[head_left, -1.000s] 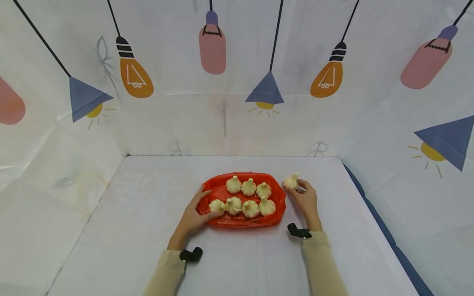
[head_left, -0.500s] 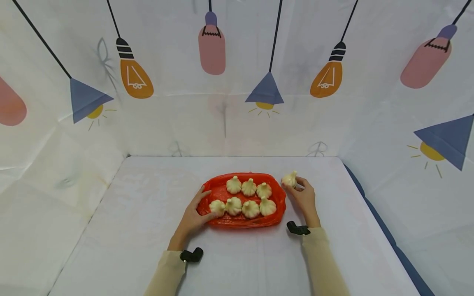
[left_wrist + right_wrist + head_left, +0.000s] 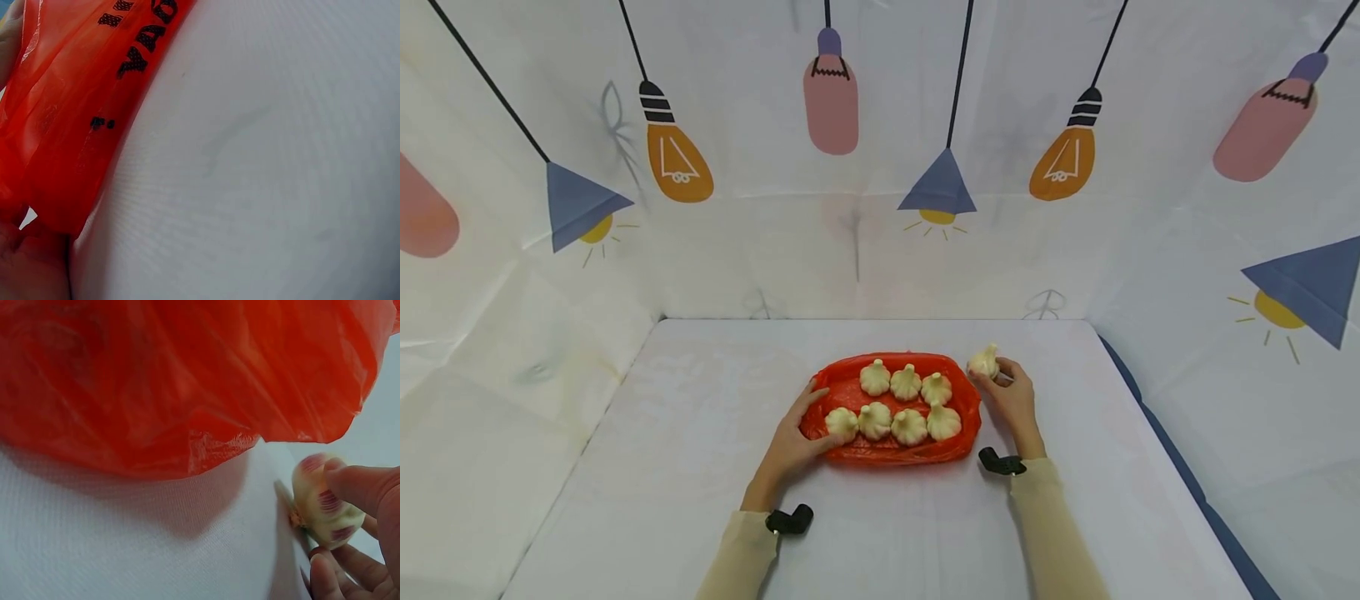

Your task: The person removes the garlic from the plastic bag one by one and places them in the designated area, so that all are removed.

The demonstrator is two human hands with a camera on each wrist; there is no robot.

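While seven garlic bulbs point(image 3: 875, 421) sit in the red plastic-lined tray point(image 3: 895, 457) — three far, four near — an eighth bulb point(image 3: 982, 363), apparently the only one left outside, is pinched in the right hand point(image 3: 1017, 402) beside the tray's right end; the left hand point(image 3: 793, 435) grips the left end.

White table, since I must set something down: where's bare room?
Free: white table left of the left hand and right of the right hand. Crowded: red plastic-lined tray of garlic bulbs, except left of its back row.
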